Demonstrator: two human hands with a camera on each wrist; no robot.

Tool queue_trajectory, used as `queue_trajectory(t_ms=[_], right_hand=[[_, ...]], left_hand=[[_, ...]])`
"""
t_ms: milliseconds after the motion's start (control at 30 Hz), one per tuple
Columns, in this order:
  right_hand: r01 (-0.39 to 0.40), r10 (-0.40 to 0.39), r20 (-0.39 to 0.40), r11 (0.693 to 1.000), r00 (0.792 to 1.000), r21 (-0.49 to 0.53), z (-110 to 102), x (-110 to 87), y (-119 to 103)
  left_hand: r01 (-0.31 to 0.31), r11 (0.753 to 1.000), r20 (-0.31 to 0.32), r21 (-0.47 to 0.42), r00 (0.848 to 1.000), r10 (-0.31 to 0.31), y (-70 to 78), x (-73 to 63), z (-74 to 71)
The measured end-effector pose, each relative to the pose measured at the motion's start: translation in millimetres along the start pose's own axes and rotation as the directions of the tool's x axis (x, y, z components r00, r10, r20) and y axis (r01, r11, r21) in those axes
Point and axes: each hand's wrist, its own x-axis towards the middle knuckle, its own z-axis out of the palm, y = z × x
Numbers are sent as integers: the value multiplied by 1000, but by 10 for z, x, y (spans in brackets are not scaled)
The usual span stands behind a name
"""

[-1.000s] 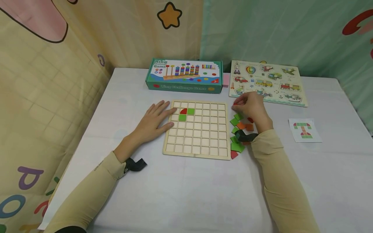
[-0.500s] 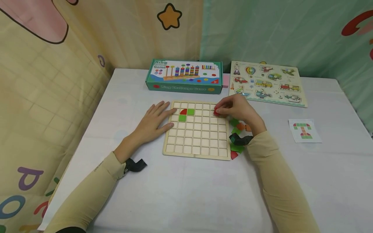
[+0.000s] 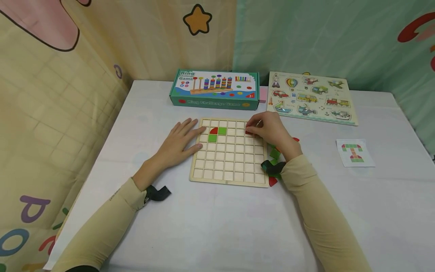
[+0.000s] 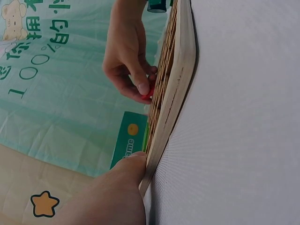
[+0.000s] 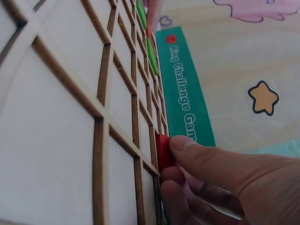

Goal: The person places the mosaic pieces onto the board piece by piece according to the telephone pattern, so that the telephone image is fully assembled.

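Observation:
My right hand [image 3: 268, 128] pinches a red tile [image 5: 164, 152] between thumb and fingers, low over the upper right cells of the wooden grid board [image 3: 229, 183]. Straight, spread fingers of my left hand [image 3: 178, 145] rest at the board's left edge, thumb and a fingertip on the frame. Three tiles lie in the board's upper left cells: a red quarter-round tile [image 3: 214, 130], a green square tile [image 3: 222, 130] to its right, and another green tile [image 3: 212, 138] below it. Loose tiles beside the board's right edge are partly hidden under my right wrist, among them a red tile [image 3: 273, 181].
Behind the board stands a green Ring Challenge Game box [image 3: 215, 90]. A vehicle picture puzzle [image 3: 312, 99] lies at the back right. On the right, a small white card [image 3: 355, 153] shows a T-like pattern of red, green and orange shapes.
My right hand has carried the red tile left from the loose pile onto the board's upper right area, and lowered slightly. My left hand has stayed put.

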Motion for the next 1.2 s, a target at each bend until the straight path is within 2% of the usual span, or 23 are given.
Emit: queue_trajectory(t_ms=[300,467,700,900,1067,1200], right_hand=[[15,-12,27,990,1000,-139,-3,6,-100],[-1,6,37,990,999,-145,6,11,-154],[11,-10,7,981,1000,-193,26,-50,-193],[32,-30,22,995,999,-96,-20,-242,-93],[3,-2,18,999,1000,-32,-263,-358,94],[-63,64,52,998,997,-25,-485,-389,286]], left_hand=[[-1,1000,-2,4,1000,1,-5,-13,-21],[-1,1000,-3,5,1000,1,-25,-29,-46],[-14,1000,-10,-6,1000,14,-27,-3,-15],[-3,1000,-2,-12,1000,3,8,0,33],[-3,1000,-4,4,1000,3,-13,3,23],[-7,1000,-3,2,1000,7,-12,24,10]])
